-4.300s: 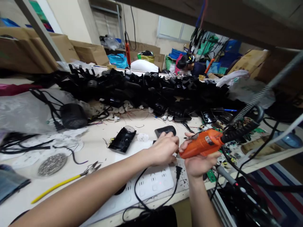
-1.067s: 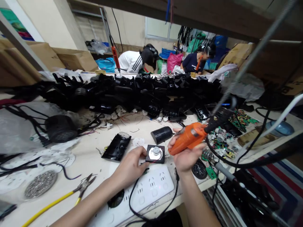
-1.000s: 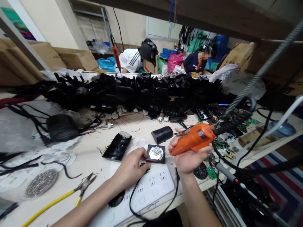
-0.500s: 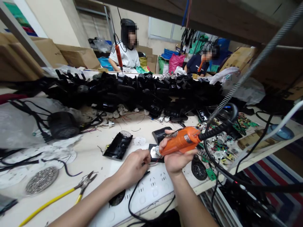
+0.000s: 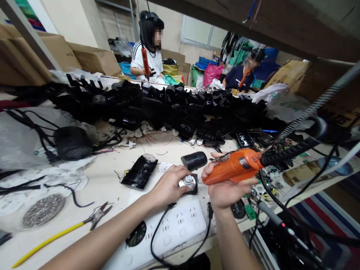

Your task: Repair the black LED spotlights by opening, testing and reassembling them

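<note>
Head view: left hand point(image 5: 171, 183) pinches a small metal piece point(image 5: 188, 181); right hand point(image 5: 225, 192) grips an orange tool point(image 5: 235, 167).
The piece sits at a black box point(image 5: 195, 189). It looks hard and light, best held by its edges. The tool partly covered it before; now it's off to the right.

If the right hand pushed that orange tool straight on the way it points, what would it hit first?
Likely the silver-topped black part touched by the left hand, just ahead of the orange tool; depth is hard to judge.
</note>
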The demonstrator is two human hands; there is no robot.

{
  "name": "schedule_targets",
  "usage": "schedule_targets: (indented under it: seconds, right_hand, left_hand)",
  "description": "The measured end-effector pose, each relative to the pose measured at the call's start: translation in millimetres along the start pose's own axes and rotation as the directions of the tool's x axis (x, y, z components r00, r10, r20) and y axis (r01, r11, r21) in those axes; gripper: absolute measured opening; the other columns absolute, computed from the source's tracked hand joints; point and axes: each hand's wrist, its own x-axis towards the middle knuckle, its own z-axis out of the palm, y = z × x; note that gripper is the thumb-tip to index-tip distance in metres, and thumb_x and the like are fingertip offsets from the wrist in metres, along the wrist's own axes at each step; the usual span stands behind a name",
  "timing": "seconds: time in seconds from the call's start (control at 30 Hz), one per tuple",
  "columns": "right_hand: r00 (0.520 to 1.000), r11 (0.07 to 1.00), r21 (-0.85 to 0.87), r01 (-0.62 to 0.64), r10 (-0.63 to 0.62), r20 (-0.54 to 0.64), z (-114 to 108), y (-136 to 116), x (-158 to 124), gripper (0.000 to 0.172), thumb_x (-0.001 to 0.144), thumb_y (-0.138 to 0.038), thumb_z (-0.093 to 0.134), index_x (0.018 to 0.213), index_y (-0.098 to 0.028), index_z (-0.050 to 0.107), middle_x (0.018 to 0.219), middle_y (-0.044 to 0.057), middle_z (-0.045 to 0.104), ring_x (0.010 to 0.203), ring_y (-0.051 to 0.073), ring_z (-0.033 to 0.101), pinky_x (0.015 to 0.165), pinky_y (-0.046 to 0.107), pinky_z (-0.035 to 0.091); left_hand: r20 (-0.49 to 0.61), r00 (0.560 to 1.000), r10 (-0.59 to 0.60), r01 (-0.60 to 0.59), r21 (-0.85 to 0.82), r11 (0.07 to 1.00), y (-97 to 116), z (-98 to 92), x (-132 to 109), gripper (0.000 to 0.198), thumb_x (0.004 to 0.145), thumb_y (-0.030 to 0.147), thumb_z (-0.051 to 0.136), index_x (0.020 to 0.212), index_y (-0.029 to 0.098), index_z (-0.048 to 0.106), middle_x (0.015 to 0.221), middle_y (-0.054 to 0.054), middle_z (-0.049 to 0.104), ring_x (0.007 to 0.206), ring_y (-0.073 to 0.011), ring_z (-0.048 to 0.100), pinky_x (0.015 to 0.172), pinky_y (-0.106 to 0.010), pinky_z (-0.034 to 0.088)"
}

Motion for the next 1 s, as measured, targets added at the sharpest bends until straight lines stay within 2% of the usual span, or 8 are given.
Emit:
schedule_targets:
  seconds: [0.27,0.4,0.63,0.8,1.0]
  right_hand:
    - [0.999,0.999,-0.004,-0.05,0.05,0.014,-2,10,-2,0.078,0.064,-0.09,0.039,0.083,-0.019,0.068,0.053,0.001,0.058,0.043,0.016,0.049,0.039,0.028,0.041]
    - [0.999,1.0,0.001,-0.027,0.027,0.03,0,11,-1,0.077,0.07,-0.086,0.036,0.086,-0.018,0.067,0.051,0.001,0.057,0.043,0.016,0.049,0.039,0.028,0.041]
    - [1.0,1.0,-0.011,-0.002,0.002,0.013,4,12,3,0.074,0.066,-0.084,0.043,0.084,-0.017,0.067,0.049,0.001,0.057,0.042,0.016,0.049,0.038,0.027,0.04]
    - [0.999,0.999,0.001,-0.041,0.04,0.036,3,17,6,0.077,0.063,-0.088,0.043,0.083,-0.017,0.066,0.048,0.0,0.055,0.042,0.015,0.047,0.037,0.026,0.039]
    - [0.992,0.994,-0.055,-0.09,0.095,0.083,0,18,10,0.07,0.065,-0.084,0.041,0.082,-0.02,0.063,0.054,0.0,0.056,0.042,0.015,0.049,0.04,0.027,0.041]
  left_hand:
    - [0.015,1.0,-0.024,0.024,-0.005,1.0,-6,3.5,5,0.028,0.07,0.017,0.072,0.097,0.021,0.067,0.103,-0.005,0.068,0.097,-0.0259,0.058,0.086,-0.037,0.043]
    - [0.02,0.999,-0.042,0.042,-0.009,0.999,-6,3.7,6,0.028,0.069,0.017,0.073,0.096,0.021,0.067,0.102,-0.005,0.068,0.096,-0.0256,0.058,0.086,-0.036,0.043]
    - [0.0,1.0,-0.03,0.03,-0.023,0.999,-8,4.1,7,0.027,0.07,0.019,0.073,0.096,0.021,0.068,0.1,-0.005,0.068,0.095,-0.025,0.058,0.085,-0.035,0.043]
    - [0.0,1.0,-0.02,0.02,-0.028,0.999,-11,4.4,6,0.029,0.069,0.019,0.075,0.097,0.021,0.068,0.101,-0.005,0.069,0.096,-0.025,0.059,0.086,-0.035,0.044]
    - [-0.003,1.0,-0.011,0.011,-0.039,0.999,-14,6.2,7,0.031,0.068,0.02,0.077,0.098,0.02,0.069,0.101,-0.005,0.069,0.096,-0.0245,0.06,0.087,-0.035,0.044]
